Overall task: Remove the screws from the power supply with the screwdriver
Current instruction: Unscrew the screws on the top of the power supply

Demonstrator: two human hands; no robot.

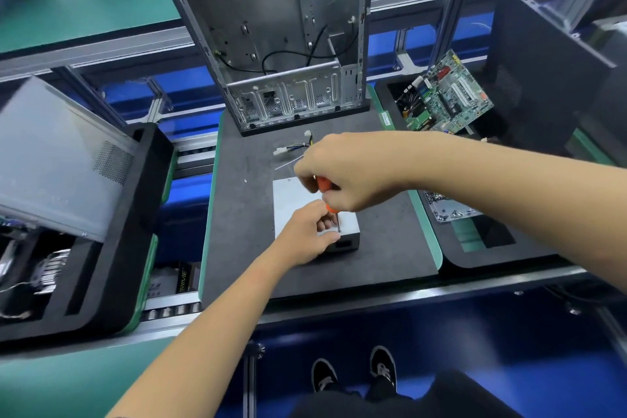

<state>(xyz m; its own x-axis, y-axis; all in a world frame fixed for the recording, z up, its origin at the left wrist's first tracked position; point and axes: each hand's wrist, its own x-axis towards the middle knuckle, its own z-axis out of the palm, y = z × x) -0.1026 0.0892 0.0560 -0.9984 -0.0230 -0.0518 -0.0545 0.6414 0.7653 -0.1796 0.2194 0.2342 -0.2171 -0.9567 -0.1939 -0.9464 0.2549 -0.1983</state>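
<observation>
The left hand (307,234) lay nearest the camera, resting on the near right corner of the power supply (295,204). Its fingers (327,226) were curled narrowly around the lower shaft of the screwdriver (325,195), pinching it just above the tip, with the thumb lying along the unit's top edge. The tip met the top face at that corner; the screw itself was too small to make out.

For this step, the shaft should probably be kept upright over the screw head, with the left hand steadying both shaft and housing while downward pressure is held through each turn, so the tip does not slip out.

Just beyond, the right hand (342,170) was wrapped around the orange handle from above, gripping it firmly.

The power supply sat flat on the dark mat (244,248), with its cable bundle (291,148) trailing beyond. The open computer case (271,37) stood farthest away.
</observation>
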